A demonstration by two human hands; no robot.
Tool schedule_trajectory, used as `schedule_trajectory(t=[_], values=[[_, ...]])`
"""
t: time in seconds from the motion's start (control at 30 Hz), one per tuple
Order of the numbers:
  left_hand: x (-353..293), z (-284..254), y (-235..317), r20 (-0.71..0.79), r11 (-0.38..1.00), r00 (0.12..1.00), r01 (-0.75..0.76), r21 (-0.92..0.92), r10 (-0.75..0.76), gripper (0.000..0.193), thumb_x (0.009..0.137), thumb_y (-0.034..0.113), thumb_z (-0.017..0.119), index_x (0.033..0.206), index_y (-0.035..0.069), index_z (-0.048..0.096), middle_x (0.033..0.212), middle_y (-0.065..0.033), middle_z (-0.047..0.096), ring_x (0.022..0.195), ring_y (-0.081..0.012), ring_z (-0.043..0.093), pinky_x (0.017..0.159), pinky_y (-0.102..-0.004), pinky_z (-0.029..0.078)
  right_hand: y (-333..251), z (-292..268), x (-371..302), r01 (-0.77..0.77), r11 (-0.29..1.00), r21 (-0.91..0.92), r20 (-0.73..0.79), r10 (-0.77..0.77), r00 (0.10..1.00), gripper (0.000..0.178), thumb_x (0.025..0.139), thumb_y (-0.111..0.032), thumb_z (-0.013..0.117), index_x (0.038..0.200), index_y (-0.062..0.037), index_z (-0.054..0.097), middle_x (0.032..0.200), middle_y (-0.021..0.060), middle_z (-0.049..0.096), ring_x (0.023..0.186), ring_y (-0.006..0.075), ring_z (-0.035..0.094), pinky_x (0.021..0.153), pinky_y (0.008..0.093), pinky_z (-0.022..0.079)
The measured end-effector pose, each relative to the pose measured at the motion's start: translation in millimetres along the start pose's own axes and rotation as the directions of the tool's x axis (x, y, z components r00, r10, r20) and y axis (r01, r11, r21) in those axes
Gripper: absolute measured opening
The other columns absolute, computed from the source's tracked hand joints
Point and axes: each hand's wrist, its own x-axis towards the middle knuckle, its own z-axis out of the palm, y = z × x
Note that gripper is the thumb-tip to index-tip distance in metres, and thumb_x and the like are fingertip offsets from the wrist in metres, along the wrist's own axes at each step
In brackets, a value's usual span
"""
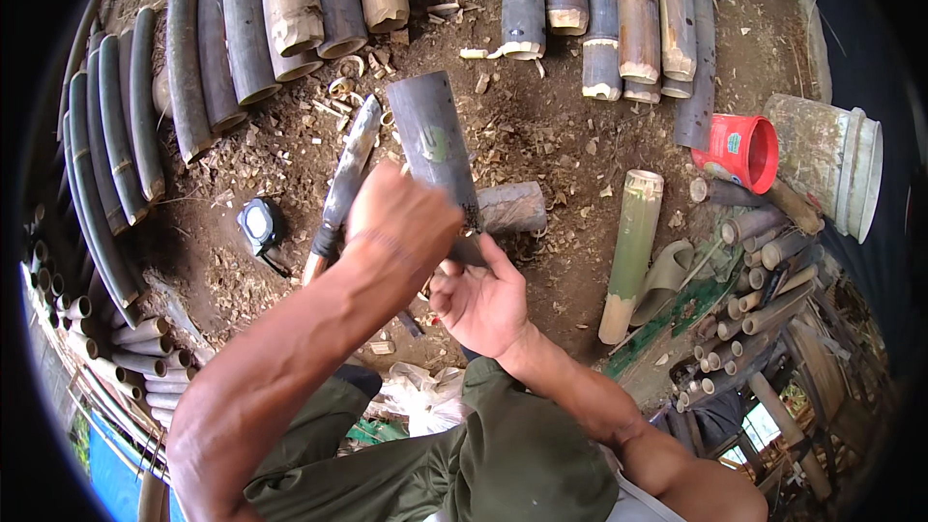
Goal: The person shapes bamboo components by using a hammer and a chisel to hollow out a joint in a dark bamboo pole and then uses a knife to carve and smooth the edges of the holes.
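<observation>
Dark split bamboo section (432,140) stands up toward 12 o'clock from both fists, left hand (401,213) closed round its middle, right hand (481,304) curled under its butt; likely stiff, light, smooth-skinned, splintery at edges, best gripped mid-length; machete (345,179) lies at 10 o'clock

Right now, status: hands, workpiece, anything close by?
Left hand and right hand both grip the dark bamboo piece. Big knife lies just left. Short log behind.

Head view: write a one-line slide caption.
Both hands, left hand and right hand, grip a dark bamboo section beside a machete.
</observation>
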Motion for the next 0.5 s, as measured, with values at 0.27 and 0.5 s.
schedule_trajectory(t=[0.27, 0.5], values=[[-60.0, 94.6, 51.1, 0.114, 0.422, 0.973, 0.02, -0.907, 0.2, 0.085, 0.082, 0.065, 0.063, 0.121, -0.01, 0.051, 0.105, -0.0291, 0.067, 0.1, -0.0385, 0.068, 0.091, -0.0438, 0.053, -16.6, 33.7, -72.2, -0.12, 0.283, -0.952, -0.156, -0.11, 0.982, 0.046, 0.094, -0.014, 0.062, 0.135, -0.0015, 0.045, 0.111, 0.0078, 0.057, 0.104, 0.0167, 0.057, 0.091, 0.0317, 0.046], [18.5, 111.6, 97.3, 0.095, -0.496, 0.988, 0.145, -0.856, 0.124, 0.076, 0.09, 0.067, 0.054, 0.087, -0.009, 0.063, 0.062, -0.01, 0.062, 0.056, -0.0154, 0.06, 0.057, -0.0309, 0.049, -57.4, 49.2, -84.8, -0.207, -0.741, -0.639, -0.064, -0.217, 0.974, 0.04, 0.084, -0.022, 0.063, 0.121, -0.0076, 0.054, 0.095, 0.0236, 0.065, 0.088, 0.0431, 0.065, 0.078, 0.0487, 0.053]])
